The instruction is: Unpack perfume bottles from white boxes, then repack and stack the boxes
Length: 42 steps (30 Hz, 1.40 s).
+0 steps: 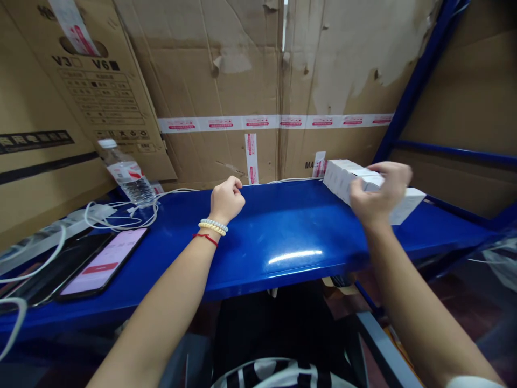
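My left hand (227, 200) rests over the blue shelf top (258, 237), its fingers curled in with nothing showing in them. Hair ties and a red string circle that wrist. Over to the right, my right hand (382, 194) is at a row of small white boxes (340, 178), slightly smeared by motion. Its thumb and fingers close about one small white box (373, 183) in the row. Another white box (407, 206) shows past the hand, at the row's near right end. The palm and wrist hide part of the boxes.
Two phones lie at the left, one with a lit screen (107, 264). Behind them are white cables (141, 218), a power strip (76, 223) and a water bottle (128, 175). Cardboard (226, 81) walls the back. A blue post (416, 81) rises at the right.
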{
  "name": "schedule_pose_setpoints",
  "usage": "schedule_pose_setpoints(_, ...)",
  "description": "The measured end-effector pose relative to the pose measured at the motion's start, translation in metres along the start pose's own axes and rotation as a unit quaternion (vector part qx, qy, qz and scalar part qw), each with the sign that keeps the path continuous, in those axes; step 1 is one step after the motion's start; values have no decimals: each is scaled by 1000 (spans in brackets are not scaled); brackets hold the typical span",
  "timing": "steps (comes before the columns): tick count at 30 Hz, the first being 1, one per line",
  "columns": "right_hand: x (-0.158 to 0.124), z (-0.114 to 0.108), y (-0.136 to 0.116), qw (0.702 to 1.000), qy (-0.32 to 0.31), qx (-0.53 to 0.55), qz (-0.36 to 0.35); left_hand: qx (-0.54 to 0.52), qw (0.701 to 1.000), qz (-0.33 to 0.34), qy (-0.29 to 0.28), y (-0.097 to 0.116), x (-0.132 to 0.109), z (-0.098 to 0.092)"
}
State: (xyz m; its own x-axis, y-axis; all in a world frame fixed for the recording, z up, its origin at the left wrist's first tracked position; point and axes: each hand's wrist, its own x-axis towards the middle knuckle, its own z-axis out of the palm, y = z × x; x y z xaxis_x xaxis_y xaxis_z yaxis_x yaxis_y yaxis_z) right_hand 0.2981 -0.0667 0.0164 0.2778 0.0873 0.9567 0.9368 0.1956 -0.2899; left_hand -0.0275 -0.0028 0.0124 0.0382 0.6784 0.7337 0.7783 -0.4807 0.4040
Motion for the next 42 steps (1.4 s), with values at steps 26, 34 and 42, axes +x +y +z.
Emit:
schedule_pose_setpoints(26,-39,62,-82,849,-485,202,59,-200,944,8,-263,2,-7,10)
schedule_pose_setpoints(34,-51,112,-119,869,-461,179,-11,-188,951,-75,-235,-9,-13,25)
schedule_pose_setpoints(42,-43,96,-113,879,-409,238,61,-151,972,-110,-145,2,-14,29)
